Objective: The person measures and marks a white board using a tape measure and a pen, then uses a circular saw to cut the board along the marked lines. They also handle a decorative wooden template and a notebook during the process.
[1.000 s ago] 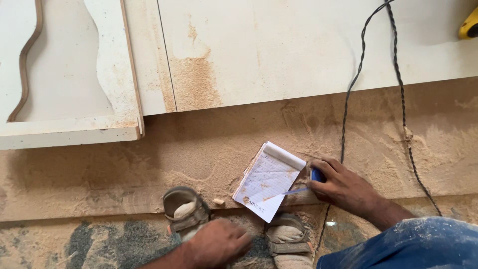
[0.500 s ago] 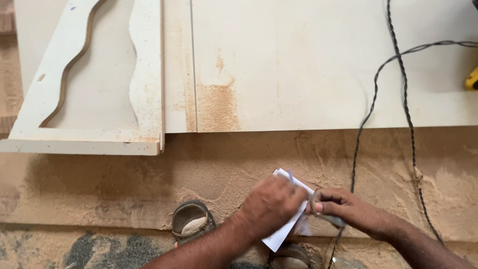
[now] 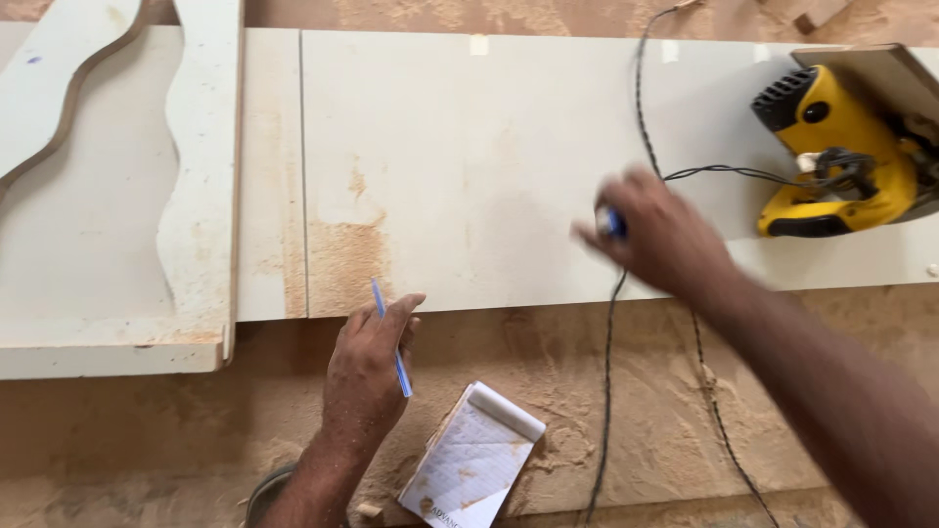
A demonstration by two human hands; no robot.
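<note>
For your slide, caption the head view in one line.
Left hand holds a blue pen beside a notepad; right hand reaches over a white board.

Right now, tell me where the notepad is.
In the head view, the notepad lies low at centre on the sawdust-covered floor, just right of the left hand holding a blue pen.

A board [image 3: 509, 166] was laid across the upper middle of the frame, with a cut-out panel [image 3: 117, 196] to its left. A power tool [image 3: 831, 156] was set on the board at upper right, its cord [image 3: 626, 323] trailed down the frame. A notepad [image 3: 474, 460] was laid at bottom centre, below the left hand [image 3: 367, 376] and its pen [image 3: 391, 337]. The right hand [image 3: 660, 235] was held over the board, right of centre.
</note>
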